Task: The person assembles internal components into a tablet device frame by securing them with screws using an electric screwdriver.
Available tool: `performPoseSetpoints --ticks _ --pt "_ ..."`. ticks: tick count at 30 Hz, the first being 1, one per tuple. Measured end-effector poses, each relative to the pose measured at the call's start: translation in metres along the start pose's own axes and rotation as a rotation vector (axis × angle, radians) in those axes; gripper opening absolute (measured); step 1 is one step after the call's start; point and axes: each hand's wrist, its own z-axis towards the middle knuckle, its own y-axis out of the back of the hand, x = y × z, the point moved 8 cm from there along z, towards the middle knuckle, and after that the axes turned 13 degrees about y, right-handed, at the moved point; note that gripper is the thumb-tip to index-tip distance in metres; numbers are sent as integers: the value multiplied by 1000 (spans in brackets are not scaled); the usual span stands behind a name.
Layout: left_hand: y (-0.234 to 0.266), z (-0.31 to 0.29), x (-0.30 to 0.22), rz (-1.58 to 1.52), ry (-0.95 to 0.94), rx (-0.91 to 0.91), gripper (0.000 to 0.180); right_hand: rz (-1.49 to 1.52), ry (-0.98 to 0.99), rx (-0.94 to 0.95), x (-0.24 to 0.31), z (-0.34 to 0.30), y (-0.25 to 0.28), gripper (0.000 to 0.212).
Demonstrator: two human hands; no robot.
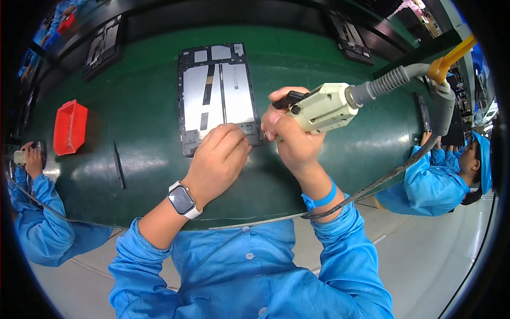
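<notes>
An opened tablet (239, 98) lies flat before me, showing a silver inner plate, a black frame and dark strips. My left hand (220, 157), with a white-banded watch on its wrist, rests over the tablet's lower right part. Its fingers are bent and pressed together at the tips; anything between them is hidden. A cream electric screwdriver (326, 109) with a black lever is gripped in my right hand (297, 138). The tool slants down and left, its tip end close to the tablet's lower right edge; fingers hide part of it.
A red bin (70, 127) with small pieces and dark tweezers (118, 166) lie at the left. Other tablets (103, 45) (350, 40) sit at the back. The tool's grey cable (393, 173) crosses my right forearm. Co-workers (441, 181) (48, 223) work at both sides.
</notes>
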Motion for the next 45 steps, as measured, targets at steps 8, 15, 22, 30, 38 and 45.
performPoseSetpoints --ticks 8,15,22,30,38,45 --pt "2 3 8 -109 58 -9 24 26 -37 -11 1 -3 -7 28" --pt "7 7 14 -177 192 -67 16 231 0 45 13 -8 -18 26" --pt "4 8 18 -229 249 -17 12 254 -7 35 11 -7 -16 27" --pt "6 9 18 -249 270 -15 11 223 16 53 10 -6 -17 27" --pt "5 10 19 -244 275 5 11 246 -32 33 9 -8 -17 27" --pt "5 10 18 -235 285 19 10 234 -28 36 10 -9 -16 27"
